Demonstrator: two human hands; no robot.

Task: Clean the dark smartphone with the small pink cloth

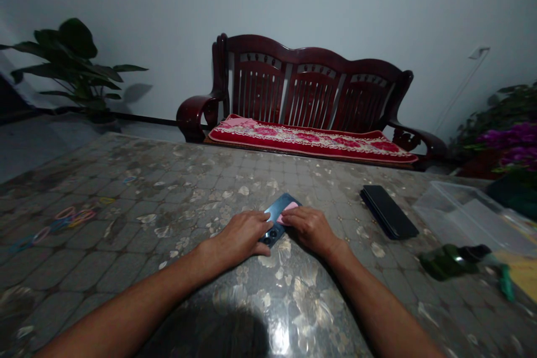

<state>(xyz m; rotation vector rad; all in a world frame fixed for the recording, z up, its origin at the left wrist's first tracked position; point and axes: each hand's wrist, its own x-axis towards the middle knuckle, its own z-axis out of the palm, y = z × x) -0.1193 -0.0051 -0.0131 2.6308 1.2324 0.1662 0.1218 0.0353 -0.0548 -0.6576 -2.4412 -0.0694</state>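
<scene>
A blue phone (277, 213) lies face down on the patterned table (168, 201), its camera lenses towards me. My left hand (243, 235) rests on its left edge with the fingers curled against it. My right hand (308, 226) presses a small pink cloth or pad (289, 210) onto the phone's back, fingers closed on it. Both hands meet over the phone at the table's middle.
A black phone or case (388, 211) lies to the right. Further right sit a clear plastic box (461, 212) and a dark green bottle (451, 260). Coloured rubber bands (71, 217) lie at left. A red wooden bench (310, 106) stands behind the table.
</scene>
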